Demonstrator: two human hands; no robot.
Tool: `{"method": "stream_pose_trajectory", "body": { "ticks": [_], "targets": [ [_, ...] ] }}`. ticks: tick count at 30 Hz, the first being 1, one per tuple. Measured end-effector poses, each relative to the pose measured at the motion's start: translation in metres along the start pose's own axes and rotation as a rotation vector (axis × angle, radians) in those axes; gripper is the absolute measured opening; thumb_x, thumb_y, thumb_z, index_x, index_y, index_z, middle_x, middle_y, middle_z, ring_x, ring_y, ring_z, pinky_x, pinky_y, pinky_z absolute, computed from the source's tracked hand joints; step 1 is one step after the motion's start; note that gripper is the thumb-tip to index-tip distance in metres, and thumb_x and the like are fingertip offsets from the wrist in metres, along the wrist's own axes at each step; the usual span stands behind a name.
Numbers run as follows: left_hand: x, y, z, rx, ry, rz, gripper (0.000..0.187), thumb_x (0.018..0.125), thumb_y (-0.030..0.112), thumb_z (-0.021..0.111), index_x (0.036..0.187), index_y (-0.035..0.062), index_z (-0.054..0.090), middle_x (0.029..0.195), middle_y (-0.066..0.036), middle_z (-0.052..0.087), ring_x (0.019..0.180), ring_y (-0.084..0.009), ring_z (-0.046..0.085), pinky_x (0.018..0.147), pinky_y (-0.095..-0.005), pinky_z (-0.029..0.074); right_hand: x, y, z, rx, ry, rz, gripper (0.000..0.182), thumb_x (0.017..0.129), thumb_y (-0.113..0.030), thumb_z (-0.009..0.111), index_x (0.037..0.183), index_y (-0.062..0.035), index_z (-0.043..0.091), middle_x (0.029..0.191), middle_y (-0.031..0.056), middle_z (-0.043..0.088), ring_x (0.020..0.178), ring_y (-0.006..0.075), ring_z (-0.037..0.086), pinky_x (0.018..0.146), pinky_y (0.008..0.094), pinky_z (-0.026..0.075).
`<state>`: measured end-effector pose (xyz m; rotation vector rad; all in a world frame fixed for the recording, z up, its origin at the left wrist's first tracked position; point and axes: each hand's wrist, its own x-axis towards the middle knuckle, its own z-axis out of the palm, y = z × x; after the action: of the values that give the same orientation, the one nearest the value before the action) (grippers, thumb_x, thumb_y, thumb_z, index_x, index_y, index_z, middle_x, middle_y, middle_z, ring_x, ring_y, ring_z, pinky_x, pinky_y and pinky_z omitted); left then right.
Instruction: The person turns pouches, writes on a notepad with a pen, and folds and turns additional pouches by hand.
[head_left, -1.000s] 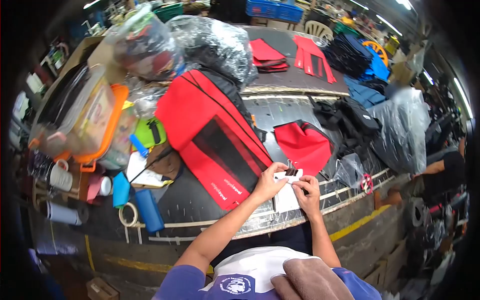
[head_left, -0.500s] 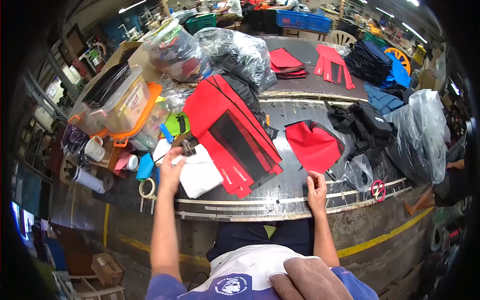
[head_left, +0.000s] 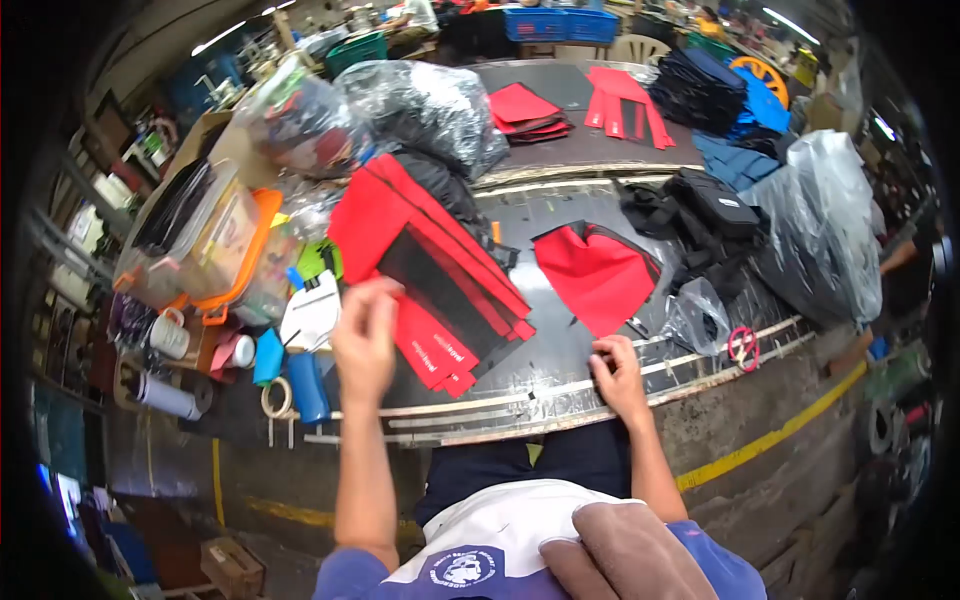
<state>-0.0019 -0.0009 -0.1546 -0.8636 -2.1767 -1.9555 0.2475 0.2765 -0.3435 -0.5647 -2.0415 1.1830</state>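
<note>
My left hand [head_left: 364, 335] is raised beside a stack of red panels with black mesh [head_left: 440, 285]; its fingers are loosely bent, slightly blurred and apart, with nothing visible in them. To its left lies a white piece [head_left: 312, 312] with a small dark item on it. My right hand [head_left: 618, 374] is near the table's front edge, just below a red fabric piece with black trim [head_left: 600, 275]. Its fingers are curled but apart, and it holds nothing.
Left: plastic boxes [head_left: 225, 235], a white mug [head_left: 169, 334], tape roll [head_left: 276, 397] and blue roll [head_left: 308, 386]. Right: black bag [head_left: 715, 205], clear plastic bag [head_left: 700, 318], pink-handled scissors [head_left: 743, 348] and large plastic bag [head_left: 825, 230]. More fabric stacks [head_left: 530, 108] lie behind.
My left hand has let go of the small item over the white piece and moved right relative to the table things. The white piece now lies farther left, uncovering the blue roll. The view has shifted.
</note>
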Motion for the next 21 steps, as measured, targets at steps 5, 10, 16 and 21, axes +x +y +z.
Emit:
{"method": "stream_pose_trajectory", "body": {
  "ticks": [5,10,16,21],
  "targets": [
    [-0.055,0.137,0.035,-0.23,-0.832,0.656,0.01,0.093,0.002,0.07,0.1,0.0054,0.076,0.099,-0.01,0.081,0.086,-0.0264,0.077,0.085,-0.0432,0.063,0.003,-0.009,0.004,-0.35,-0.011,-0.24,0.018,0.087,-0.005,0.078,0.104,-0.0026,0.071,0.107,0.0168,0.067,0.104,0.0359,0.065,0.089,0.0426,0.053],
    [-0.042,0.199,0.018,-0.662,-0.849,0.819,0.048,0.11,0.022,0.054,0.152,0.0015,0.052,0.152,-0.02,0.058,0.135,-0.0296,0.06,0.11,-0.0441,0.05,0.001,-0.008,0.005,-0.302,-0.019,-0.118,0.016,0.086,-0.004,0.078,0.101,-0.0026,0.071,0.107,0.0166,0.067,0.105,0.037,0.064,0.092,0.0444,0.052],
    [-0.051,0.149,-0.012,-0.561,-0.774,0.883,0.004,0.091,0.007,0.072,0.093,0.005,0.075,0.1,-0.009,0.081,0.077,-0.0257,0.074,0.087,-0.0399,0.06,0.003,-0.009,0.007,-0.346,0.001,-0.167,0.014,0.086,-0.003,0.077,0.099,-0.0017,0.072,0.104,0.0152,0.067,0.105,0.0347,0.065,0.092,0.0426,0.052],
    [-0.053,0.056,-0.013,0.38,-0.044,0.508,0.019,0.096,0.001,0.066,0.113,-0.0014,0.075,0.109,-0.018,0.076,0.096,-0.0316,0.072,0.089,-0.0404,0.055,0.007,-0.012,0.002,-0.334,-0.031,-0.173,0.011,0.087,-0.004,0.077,0.097,-0.0033,0.072,0.106,0.0143,0.068,0.104,0.0354,0.065,0.091,0.043,0.053]
  ]
}}
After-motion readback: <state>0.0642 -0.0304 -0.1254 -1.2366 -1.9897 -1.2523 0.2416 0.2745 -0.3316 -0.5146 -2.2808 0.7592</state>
